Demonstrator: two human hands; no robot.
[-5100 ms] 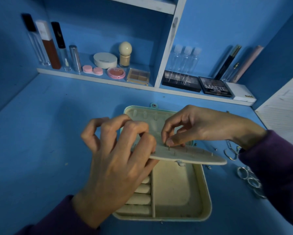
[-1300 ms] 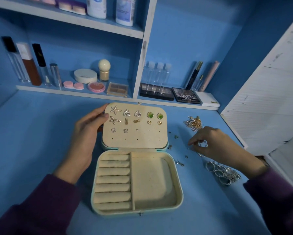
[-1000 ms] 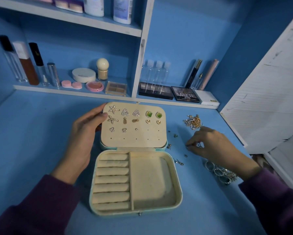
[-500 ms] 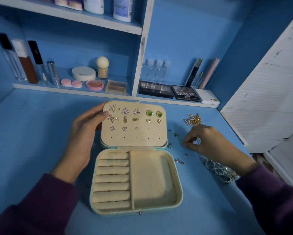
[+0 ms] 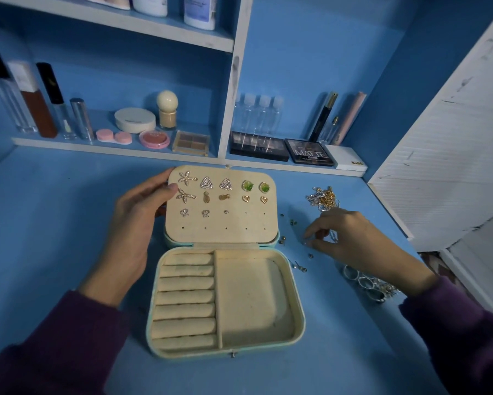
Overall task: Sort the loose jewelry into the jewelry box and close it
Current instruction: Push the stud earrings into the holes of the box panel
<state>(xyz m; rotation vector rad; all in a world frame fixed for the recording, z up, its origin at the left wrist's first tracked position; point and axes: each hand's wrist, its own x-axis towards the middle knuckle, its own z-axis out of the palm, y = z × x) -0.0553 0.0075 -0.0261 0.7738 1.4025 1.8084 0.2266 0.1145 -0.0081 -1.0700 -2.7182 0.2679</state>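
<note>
Left hand (image 5: 134, 223) grips earring panel (image 5: 222, 226) of open jewelry box (image 5: 299, 315), mid-table, steadying it. Right hand (image 5: 350, 240) pinches tiny stud (image 5: 305, 243) among loose pieces toward table's right edge. Best practice: hold panel firm, aim post squarely at empty hole.

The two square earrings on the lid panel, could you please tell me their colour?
The square earrings are green, seen best in the head view.

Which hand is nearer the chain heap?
Right. The right hand is just in front of the chain heap; the left hand holds the left edge of the earring panel, well across from the heap.
</note>
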